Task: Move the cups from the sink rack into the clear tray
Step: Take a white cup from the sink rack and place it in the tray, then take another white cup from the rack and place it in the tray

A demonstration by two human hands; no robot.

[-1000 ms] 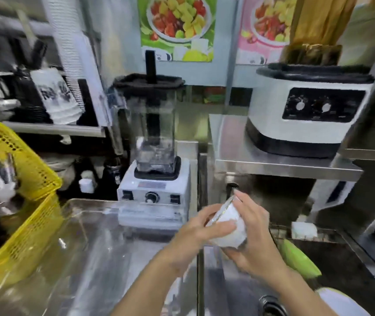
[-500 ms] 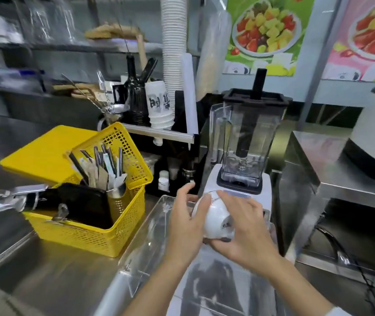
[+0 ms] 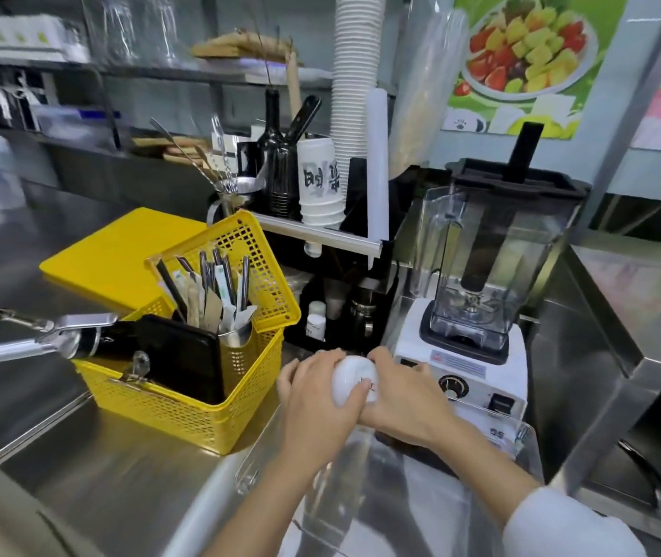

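Observation:
A small white cup is upside down between both my hands, its base facing up. My left hand wraps its left side and my right hand cups its right side. Both hold it over the far end of the clear tray, a transparent plastic box on the steel counter in front of me. Whether the cup touches the tray floor is hidden by my hands. The sink rack is out of view.
A yellow basket with cutlery and a black holder stands left of the tray. A white blender sits just behind the tray. A yellow board lies at the back left. A steel shelf rises on the right.
The view swung left from the sink side to the counter. Both hands carried the cup down and forward over the far end of the clear tray.

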